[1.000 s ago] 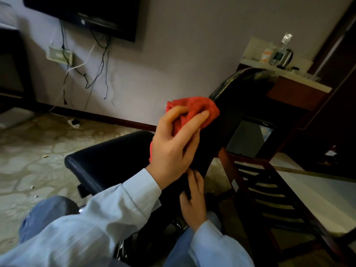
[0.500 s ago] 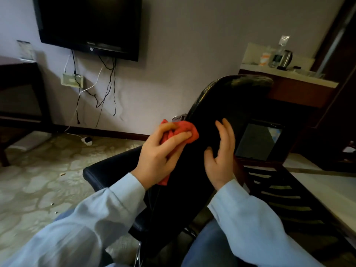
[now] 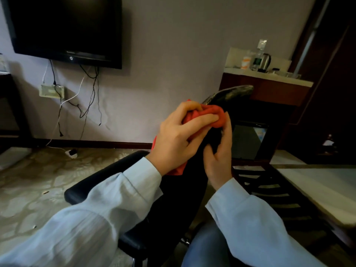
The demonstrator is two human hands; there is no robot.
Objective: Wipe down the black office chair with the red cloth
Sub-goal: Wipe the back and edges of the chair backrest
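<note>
- Red cloth (image 3: 212, 114) is bunched in the left hand (image 3: 177, 139), whose fingers (image 3: 202, 119) are curled tight over it, pressing it against the upper back of the black office chair (image 3: 173, 199).
- A loose tail of the cloth hangs down below the left wrist, lying against the chair's backrest.
- Just right of the left hand, the right hand (image 3: 219, 157) rests on the rear of the backrest with fingers half curled and slightly apart; it grips nothing that can be seen, and its fingertips reach up to touch the underside of the cloth wad.
- Both wrists wear pale blue shirt sleeves (image 3: 134, 187); below them, blue trousers (image 3: 202, 247) show.
- The backrest's worn, glossy top edge (image 3: 231, 91) curves up and away just beyond the two hands.
- The chair's padded seat (image 3: 100, 182) extends below and to the left of the left hand, under the left forearm.
- Far above and left of the left hand, a dark television (image 3: 65, 27) hangs on the wall, with cables (image 3: 90, 93) dangling under it.
- Beyond and above the right hand stands a brown cabinet whose pale worktop (image 3: 269, 78) carries a kettle (image 3: 264, 61) and some bottles, too small to tell apart.
- Right of the right hand sits a wooden slatted rack (image 3: 269, 189); the patterned floor (image 3: 28, 189) spreads left of the left arm.
</note>
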